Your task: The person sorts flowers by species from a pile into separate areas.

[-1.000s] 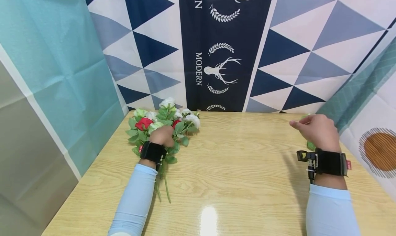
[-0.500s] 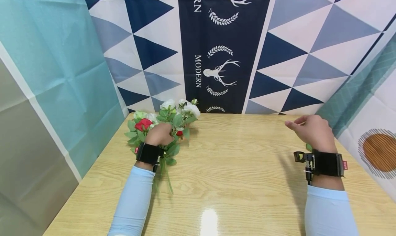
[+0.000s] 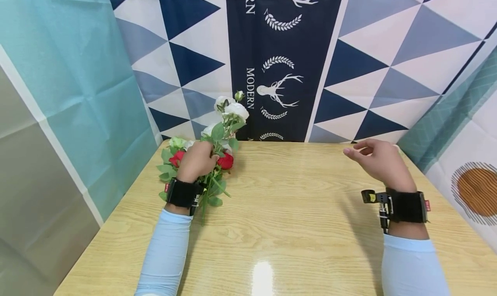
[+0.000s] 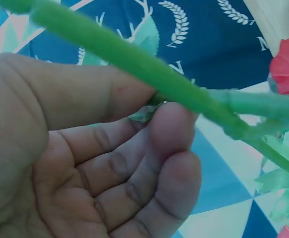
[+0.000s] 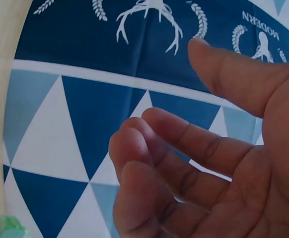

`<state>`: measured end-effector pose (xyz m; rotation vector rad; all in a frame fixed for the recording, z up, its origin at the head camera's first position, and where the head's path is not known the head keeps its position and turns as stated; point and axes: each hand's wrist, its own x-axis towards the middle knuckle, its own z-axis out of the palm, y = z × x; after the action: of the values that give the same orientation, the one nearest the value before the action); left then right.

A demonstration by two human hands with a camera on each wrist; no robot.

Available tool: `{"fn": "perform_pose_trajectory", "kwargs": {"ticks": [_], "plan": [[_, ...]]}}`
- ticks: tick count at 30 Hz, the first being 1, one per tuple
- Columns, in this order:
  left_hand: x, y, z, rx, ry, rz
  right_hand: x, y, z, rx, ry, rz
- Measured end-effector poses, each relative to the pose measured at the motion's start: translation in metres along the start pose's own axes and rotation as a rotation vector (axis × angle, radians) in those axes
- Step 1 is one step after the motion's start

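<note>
A bunch of artificial roses (image 3: 182, 151), white and red with green leaves, lies at the table's far left corner. My left hand (image 3: 198, 160) grips one stem (image 4: 149, 69) and holds it lifted and tilted, so its white blooms (image 3: 233, 109) stand above the bunch; the left wrist view shows fingers and thumb curled round the green stem. A red rose (image 3: 226, 161) hangs just right of that hand. My right hand (image 3: 374, 158) hovers over the table's far right, fingers loosely bent (image 5: 184, 153), holding nothing.
The wooden table (image 3: 287, 209) stretches between my arms. A patterned cloth with blue triangles and a deer print (image 3: 275, 63) hangs behind it; teal cloth (image 3: 77, 80) closes the left side and a patterned sheet (image 3: 466, 127) the right. Black straps sit on both wrists.
My left hand closed round a stem in the bunch and raised it, lifting the white blooms off the table. My right hand drifted slightly left.
</note>
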<state>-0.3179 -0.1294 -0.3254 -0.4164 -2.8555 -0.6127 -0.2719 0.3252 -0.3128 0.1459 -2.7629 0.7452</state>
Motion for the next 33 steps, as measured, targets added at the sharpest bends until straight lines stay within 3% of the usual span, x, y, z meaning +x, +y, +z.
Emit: {"fn": "perform_pose_trajectory", "kwargs": {"ticks": [5, 10, 19, 28, 33], "plan": [[-0.002, 0.006, -0.005, -0.039, 0.052, 0.017, -0.001, -0.011, 0.004, 0.009, -0.004, -0.037], [-0.005, 0.014, -0.008, -0.078, 0.111, 0.083, -0.003, -0.024, 0.009, 0.021, 0.022, -0.104], [-0.013, 0.026, -0.013, -0.139, 0.187, 0.187, -0.003, -0.056, 0.029, 0.155, 0.021, -0.177], [-0.013, 0.018, -0.016, -0.302, 0.440, 0.219, -0.003, -0.069, 0.040, 0.170, -0.034, -0.236], [-0.013, 0.012, -0.020, -0.326, 0.486, 0.190, -0.005, -0.069, 0.037, 0.152, -0.037, -0.225]]}}
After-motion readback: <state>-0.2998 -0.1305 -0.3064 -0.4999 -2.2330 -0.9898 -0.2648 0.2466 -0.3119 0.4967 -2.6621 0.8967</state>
